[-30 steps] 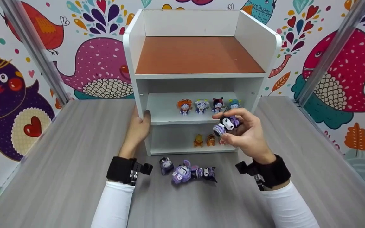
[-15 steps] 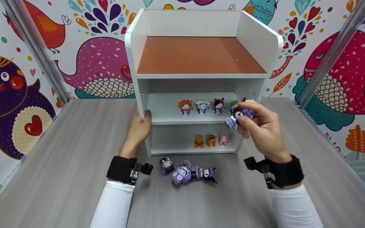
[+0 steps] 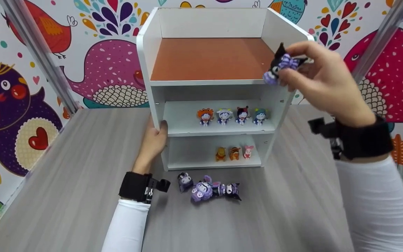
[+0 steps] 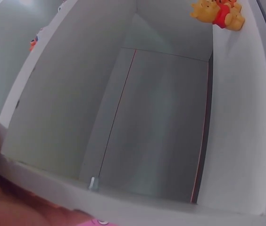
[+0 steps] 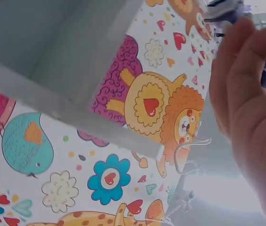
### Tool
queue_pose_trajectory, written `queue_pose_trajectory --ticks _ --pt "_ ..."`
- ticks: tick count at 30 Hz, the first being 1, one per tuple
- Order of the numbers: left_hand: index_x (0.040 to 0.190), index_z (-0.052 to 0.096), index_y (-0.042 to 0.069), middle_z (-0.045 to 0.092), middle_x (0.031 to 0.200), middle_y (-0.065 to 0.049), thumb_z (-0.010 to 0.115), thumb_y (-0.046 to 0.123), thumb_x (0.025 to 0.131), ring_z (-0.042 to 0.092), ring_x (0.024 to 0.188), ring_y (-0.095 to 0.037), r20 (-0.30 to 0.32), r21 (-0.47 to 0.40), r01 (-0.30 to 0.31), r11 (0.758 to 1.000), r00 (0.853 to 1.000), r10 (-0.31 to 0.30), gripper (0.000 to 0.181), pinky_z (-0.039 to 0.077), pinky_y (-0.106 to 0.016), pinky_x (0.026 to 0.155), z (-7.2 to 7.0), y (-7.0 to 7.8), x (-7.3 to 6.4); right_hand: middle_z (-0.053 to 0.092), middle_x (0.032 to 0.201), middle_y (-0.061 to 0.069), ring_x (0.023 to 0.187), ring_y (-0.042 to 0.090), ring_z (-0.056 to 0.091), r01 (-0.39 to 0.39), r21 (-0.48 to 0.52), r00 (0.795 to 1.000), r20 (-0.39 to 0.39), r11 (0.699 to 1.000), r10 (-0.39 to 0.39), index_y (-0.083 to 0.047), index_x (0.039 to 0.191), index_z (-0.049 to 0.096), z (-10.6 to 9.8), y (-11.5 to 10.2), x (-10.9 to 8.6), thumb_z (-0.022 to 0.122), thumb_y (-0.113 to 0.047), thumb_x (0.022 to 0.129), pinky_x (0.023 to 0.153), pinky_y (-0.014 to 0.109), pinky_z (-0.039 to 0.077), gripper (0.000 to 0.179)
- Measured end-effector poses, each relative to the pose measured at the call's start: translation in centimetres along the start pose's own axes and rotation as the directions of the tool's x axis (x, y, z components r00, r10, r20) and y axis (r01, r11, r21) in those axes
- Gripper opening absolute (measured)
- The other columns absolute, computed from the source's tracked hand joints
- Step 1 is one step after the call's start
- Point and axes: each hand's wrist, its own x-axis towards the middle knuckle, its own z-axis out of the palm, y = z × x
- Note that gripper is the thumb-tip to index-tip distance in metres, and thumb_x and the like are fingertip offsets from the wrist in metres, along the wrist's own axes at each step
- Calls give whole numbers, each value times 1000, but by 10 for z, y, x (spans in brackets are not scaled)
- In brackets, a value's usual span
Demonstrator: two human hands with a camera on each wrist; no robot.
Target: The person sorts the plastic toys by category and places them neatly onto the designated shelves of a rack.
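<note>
My right hand [image 3: 331, 80] pinches a purple and black figurine [image 3: 280, 66] between thumb and fingers, at the right end of the top shelf's brown board [image 3: 212, 59]. In the right wrist view, part of that striped figurine shows past the fingers [image 5: 246, 61]. My left hand [image 3: 152, 141] grips the left side panel of the white shelf unit [image 3: 155, 105], thumb on its front edge. Several purple and black figurines [image 3: 202, 190] lie on the table in front of the unit.
Several blue-and-white figurines in animal hoods [image 3: 224, 116] stand along the middle shelf's right half. On the bottom shelf stand a yellow bear [image 3: 220, 154], an orange tiger [image 3: 234, 153] and a pink piglet [image 3: 247, 152]. A patterned wall [image 3: 114, 70] rises behind.
My right hand has lifted the figurine up and to the right, from before the middle shelf to the height of the top board. The left hand keeps its grip on the side panel.
</note>
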Motion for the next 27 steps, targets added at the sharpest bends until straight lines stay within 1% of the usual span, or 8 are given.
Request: queue_pose_trajectory --ticks 2,6,10,15,21,23,25,27 --pt "161 14 5 22 164 -24 39 10 104 21 152 -38 -2 -3 0 1000 1000 0 62 18 -58 124 0 0 0 66 110 3 78 3 66 4 -111 1000 3 994 -4 -3 125 64 -7 0 10 66 -5 95 63 12 52 30" --pt "161 13 5 21 165 -24 39 9 104 18 153 -38 -2 -4 2 1000 1000 -2 63 16 -58 124 1 0 1 65 108 -3 84 1 55 -8 -304 999 -42 953 -5 -7 123 69 -19 1 26 70 -16 94 65 8 43 30" --pt "161 12 3 20 165 -25 39 8 103 17 153 -39 2 -8 -9 1000 1000 9 64 15 -58 125 2 0 1 60 99 -10 80 6 51 -55 -329 998 -34 943 46 -4 118 70 -25 1 40 73 -19 92 65 6 42 31" --pt "161 10 4 19 165 -24 38 9 104 17 153 -40 10 -9 -17 1000 1000 17 64 16 -61 123 1 0 1 66 106 7 85 3 54 -85 -396 993 44 914 111 -2 119 68 -25 -2 54 72 -24 92 70 1 43 35" --pt "161 11 5 18 165 -23 37 10 104 16 153 -40 20 0 -15 1000 1000 15 63 15 -63 123 1 -1 0 68 119 22 103 26 61 -5 -511 976 186 860 116 0 131 61 -24 -3 67 68 -24 95 68 -2 38 44" --pt "161 10 5 17 165 -24 37 10 104 16 153 -40 22 -2 -18 1000 1000 18 63 15 -63 123 1 -1 0 66 122 24 108 34 61 16 -541 965 230 841 129 0 136 58 -24 -5 71 66 -22 96 76 5 48 46" --pt "161 10 5 17 165 -24 37 10 104 16 153 -40 19 -5 -24 1000 1000 24 63 15 -62 123 1 -1 0 65 123 24 108 37 61 33 -568 954 262 822 144 -1 136 58 -23 -7 75 65 -20 97 84 21 57 45" --pt "161 10 5 18 165 -24 37 9 104 17 153 -39 13 -10 -26 1000 1000 26 64 15 -60 124 0 -2 0 65 122 24 108 38 62 44 -586 944 289 809 158 0 135 60 -21 -9 79 64 -17 97 90 41 59 42"
